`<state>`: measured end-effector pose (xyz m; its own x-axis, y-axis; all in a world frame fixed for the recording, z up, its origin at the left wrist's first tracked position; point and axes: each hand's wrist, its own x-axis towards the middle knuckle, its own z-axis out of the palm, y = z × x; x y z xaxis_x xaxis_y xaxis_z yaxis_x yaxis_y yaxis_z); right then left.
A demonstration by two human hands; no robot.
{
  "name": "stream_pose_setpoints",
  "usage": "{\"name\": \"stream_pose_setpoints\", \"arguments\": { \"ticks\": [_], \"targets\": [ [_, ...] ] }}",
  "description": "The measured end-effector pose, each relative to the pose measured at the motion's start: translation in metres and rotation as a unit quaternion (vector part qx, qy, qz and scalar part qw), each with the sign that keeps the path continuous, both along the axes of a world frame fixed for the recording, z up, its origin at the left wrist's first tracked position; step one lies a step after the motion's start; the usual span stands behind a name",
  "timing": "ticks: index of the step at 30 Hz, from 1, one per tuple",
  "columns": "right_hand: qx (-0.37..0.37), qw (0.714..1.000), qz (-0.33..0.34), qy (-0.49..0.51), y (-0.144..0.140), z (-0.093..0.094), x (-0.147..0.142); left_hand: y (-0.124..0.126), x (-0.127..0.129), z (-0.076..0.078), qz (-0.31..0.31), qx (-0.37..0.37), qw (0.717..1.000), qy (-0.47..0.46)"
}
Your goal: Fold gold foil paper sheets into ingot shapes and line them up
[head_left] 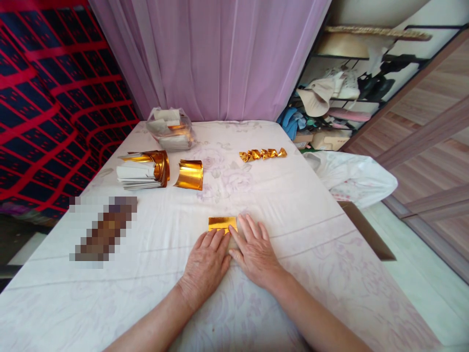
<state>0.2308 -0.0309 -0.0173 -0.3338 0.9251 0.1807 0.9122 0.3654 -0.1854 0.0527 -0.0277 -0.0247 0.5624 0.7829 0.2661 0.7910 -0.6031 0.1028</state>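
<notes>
Both hands press a gold foil sheet flat on the cloth-covered table.

The left hand (205,266) and right hand (255,249) lie open, palms down, fingers spread and side by side, touching at the thumbs, with nothing gripped. The gold foil sheet (222,224) sits just beyond and partly under their fingertips, flat on the pale flowered cloth (311,234). This looks like a crease being smoothed down in a fold; the next move would call for lifting an edge cleanly without tearing the thin foil. Further off, ahead and to the left of the left hand, stands a curled gold sheet (189,174), with a stack of paper and foil (143,170) beside it and a clear bag (170,128) behind. Ahead of the right hand, well apart, lies a row of folded gold pieces (263,154).
</notes>
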Motion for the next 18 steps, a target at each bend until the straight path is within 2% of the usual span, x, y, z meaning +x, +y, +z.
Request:
{"name": "stream_pose_setpoints", "arguments": {
  "ticks": [7, 13, 18],
  "targets": [
    [-0.032, 0.999, -0.006, -0.013, 0.000, -0.005, 0.006, 0.002, -0.006, 0.003, -0.009, -0.005, 1.000, 0.009],
    [-0.026, 1.000, -0.013, -0.002, -0.001, -0.007, 0.007, -0.001, -0.025, -0.002, -0.007, 0.018, 1.000, 0.021],
    [-0.027, 0.999, -0.018, 0.003, 0.000, -0.007, 0.006, -0.001, -0.039, 0.001, -0.007, 0.028, 0.999, 0.026]
  ]
}}
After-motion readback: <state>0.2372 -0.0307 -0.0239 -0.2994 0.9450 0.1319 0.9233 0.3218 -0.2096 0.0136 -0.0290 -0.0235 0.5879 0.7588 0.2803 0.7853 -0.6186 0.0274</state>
